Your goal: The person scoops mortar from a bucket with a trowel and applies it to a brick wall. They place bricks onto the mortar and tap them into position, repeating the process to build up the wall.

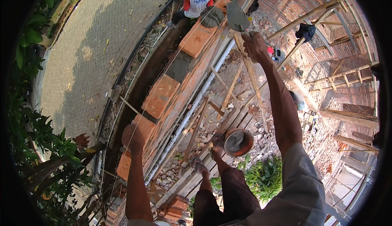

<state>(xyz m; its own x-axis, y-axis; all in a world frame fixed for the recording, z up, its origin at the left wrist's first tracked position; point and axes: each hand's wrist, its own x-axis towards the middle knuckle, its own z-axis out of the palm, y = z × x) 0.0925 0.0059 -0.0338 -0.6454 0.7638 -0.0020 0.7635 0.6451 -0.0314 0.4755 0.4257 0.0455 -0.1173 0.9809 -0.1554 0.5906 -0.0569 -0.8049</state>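
Note:
My right hand point(255, 46) is closed round the handle of a trowel point(238, 18), whose blade carries grey mortar. The blade hangs beside the far end of a brick wall, next to a heap of wet mortar point(212, 17) on top of it. Lower down the same wall, my left hand point(132, 136) is at the outer edge of an orange brick point(143, 126); its fingers are indistinct. Further bricks point(161, 96) lie spaced along the wall top, with mortar point(179, 67) filling one gap. A taut string line point(166, 73) runs along the outer side.
I stand on wooden planks point(196, 181) beside a bucket of mortar point(239, 142). A white pipe point(192, 111) and timber props point(255, 89) line the wall's inner side. A person in a red-and-white shirt point(198, 3) is at the far end. Rubble point(261, 144) covers the ground below.

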